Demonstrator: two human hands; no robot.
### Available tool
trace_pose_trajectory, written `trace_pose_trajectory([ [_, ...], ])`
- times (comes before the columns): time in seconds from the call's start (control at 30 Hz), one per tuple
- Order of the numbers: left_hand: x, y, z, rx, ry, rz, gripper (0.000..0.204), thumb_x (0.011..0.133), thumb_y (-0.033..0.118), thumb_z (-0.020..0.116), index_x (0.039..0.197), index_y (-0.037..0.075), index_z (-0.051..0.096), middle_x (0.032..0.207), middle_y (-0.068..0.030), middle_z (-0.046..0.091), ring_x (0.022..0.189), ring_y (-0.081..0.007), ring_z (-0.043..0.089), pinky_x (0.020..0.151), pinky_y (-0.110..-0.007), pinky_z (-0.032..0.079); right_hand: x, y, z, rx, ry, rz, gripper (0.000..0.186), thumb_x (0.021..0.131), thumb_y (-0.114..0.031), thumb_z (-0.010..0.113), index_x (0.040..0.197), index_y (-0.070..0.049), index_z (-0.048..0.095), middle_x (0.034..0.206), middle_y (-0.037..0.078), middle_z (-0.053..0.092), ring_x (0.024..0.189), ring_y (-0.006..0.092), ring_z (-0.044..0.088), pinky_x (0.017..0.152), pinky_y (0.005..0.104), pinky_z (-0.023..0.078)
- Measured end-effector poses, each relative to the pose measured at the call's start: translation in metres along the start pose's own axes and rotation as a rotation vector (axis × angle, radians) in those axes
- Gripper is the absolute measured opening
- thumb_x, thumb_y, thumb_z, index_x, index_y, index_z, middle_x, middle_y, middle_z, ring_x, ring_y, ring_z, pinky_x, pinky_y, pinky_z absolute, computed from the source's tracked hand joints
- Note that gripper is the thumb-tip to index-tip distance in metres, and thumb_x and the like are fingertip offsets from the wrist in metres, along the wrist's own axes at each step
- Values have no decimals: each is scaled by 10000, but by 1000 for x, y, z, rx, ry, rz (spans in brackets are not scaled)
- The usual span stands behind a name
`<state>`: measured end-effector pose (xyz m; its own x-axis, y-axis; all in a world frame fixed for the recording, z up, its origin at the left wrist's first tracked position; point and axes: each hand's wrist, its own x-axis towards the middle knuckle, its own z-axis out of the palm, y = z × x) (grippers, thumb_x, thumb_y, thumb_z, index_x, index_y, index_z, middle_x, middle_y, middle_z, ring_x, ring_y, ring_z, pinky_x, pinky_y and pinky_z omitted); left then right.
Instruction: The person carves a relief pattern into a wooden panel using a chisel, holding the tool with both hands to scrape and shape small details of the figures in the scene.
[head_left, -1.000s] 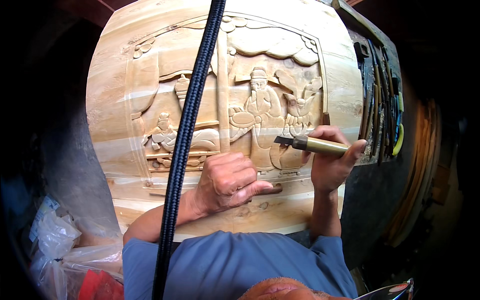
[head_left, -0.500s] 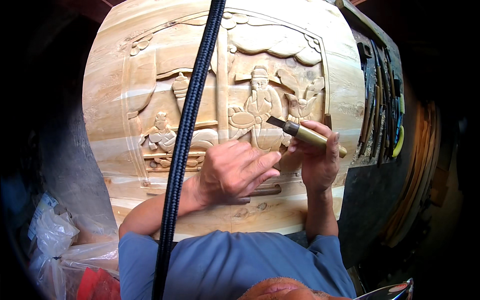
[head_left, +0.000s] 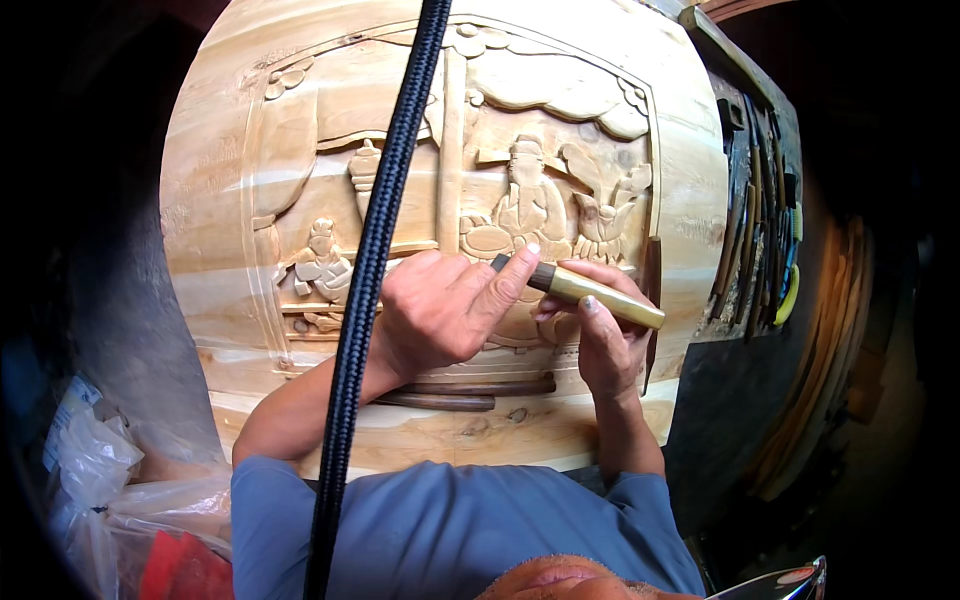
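Observation:
A pale carved wooden panel (head_left: 220, 180) with figures in relief lies in front of me. My right hand (head_left: 605, 335) grips the brass-coloured handle of a flat chisel (head_left: 590, 293), angled up and leftward over the carving. My left hand (head_left: 450, 305) is closed at the dark blade, its thumb pressed against it; the tip is partly hidden. Two dark wooden rods (head_left: 445, 402) lie below my hands, and a long dark tool (head_left: 653, 275) lies on the panel to the right.
A black braided cord (head_left: 393, 180) crosses the view in front of the panel. Rows of hand tools (head_left: 752, 220) lie at right, beside long boards (head_left: 815, 370). Clear plastic bags (head_left: 100, 460) and red material (head_left: 185, 560) are at lower left.
The chisel has moved leftward and down. My left hand has risen to it, its thumb now on the blade. The dark rods below are more exposed.

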<state>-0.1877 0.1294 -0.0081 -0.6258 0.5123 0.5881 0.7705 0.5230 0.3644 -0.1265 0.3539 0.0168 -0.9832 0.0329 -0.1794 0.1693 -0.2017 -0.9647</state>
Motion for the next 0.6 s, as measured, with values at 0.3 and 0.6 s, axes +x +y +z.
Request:
trace_pose_trajectory([
  [0.3,-5,-2,4,20,-1,-13,509,812,66,834,1320,77,792,636,18,451,538,-157,467,499,-346,352,4,-2,-10,-380,16,-229,342,1026,-221,701,1126,94,789,916,148,812,817,182,770,759,309,604],
  [0.6,-2,-3,1,-38,15,11,458,866,205,894,1294,75,794,655,9,499,547,-163,491,502,-355,350,1,10,-16,-239,62,-173,779,1113,-647,548,1014,88,787,819,123,770,756,198,736,753,345,585],
])
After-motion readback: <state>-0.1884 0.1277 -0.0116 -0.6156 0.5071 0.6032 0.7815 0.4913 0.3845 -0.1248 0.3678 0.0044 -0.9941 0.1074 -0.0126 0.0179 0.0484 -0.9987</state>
